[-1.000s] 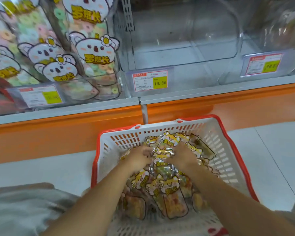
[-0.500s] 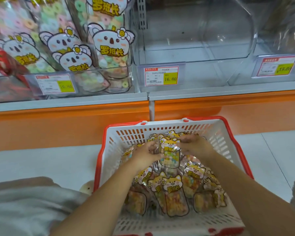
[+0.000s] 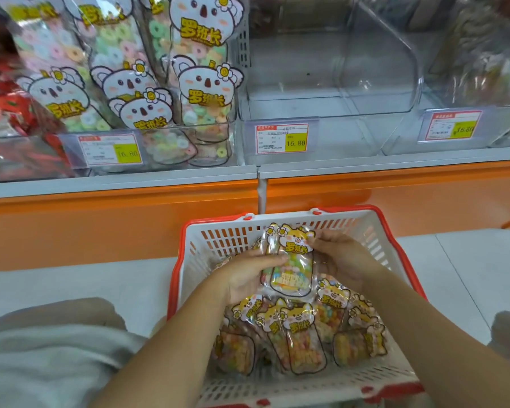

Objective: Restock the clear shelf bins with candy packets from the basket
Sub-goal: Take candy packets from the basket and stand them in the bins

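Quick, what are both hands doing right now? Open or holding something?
Left hand: grips the left edge of a candy packet over the basket.
Right hand: grips the same packet's right side.

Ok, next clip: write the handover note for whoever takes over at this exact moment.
Left hand grips the candy packet by its left edge; right hand holds its right side.
It is raised over the loose packets in the basket.
The middle clear bin holds nothing visible.
Done: one packet picked up.
Left: put it in that bin, then move the rest across.
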Available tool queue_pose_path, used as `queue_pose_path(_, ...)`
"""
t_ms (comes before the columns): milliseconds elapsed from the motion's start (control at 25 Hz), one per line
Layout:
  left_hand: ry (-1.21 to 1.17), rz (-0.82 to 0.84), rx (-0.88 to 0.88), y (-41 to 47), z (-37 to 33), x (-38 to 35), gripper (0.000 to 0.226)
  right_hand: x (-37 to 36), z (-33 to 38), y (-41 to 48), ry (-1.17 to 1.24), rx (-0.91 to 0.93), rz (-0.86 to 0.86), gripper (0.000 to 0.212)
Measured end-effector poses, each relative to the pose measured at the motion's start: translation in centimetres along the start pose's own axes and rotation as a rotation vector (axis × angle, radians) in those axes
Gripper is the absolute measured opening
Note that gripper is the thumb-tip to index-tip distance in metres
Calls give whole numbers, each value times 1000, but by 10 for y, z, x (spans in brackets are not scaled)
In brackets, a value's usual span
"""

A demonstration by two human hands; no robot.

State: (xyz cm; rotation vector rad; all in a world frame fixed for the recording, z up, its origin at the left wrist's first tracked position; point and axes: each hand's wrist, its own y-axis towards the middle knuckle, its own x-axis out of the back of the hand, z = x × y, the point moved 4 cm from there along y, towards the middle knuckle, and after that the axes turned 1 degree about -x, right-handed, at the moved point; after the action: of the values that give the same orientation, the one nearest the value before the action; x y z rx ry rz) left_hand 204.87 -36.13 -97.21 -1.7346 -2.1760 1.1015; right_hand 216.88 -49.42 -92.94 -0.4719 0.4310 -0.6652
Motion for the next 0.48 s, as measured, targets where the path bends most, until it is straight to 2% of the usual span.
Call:
queue_pose_path(80,-61,-108,-32,-1,3,8,62,5,-1,6,35,8,-138,16)
queue_pose_path(120,-68,-169,-37,-3,4,13,63,14,-2,12,8,10,-260,18)
queue_pose_path(200,-77,-264,-53,-7,6,24,48,37,-11,22,-221,-35,-491,20)
queue_pose_path(280,-97,-334,-72,-7,11,35,24,41,-24,30,-440,-158,-513,39)
queue_pose_path(360,-94,-364,-84,-9,14,41,17,26,-41,33,-474,-246,-435,61)
queue_pose_path(400,-99,-366,-80,-9,16,42,19,21,-46,36,-453,-241,-431,60)
queue_pose_path(480,-92,-367,-73,-9,20,43,27,11,-49,37,-403,-187,-485,25)
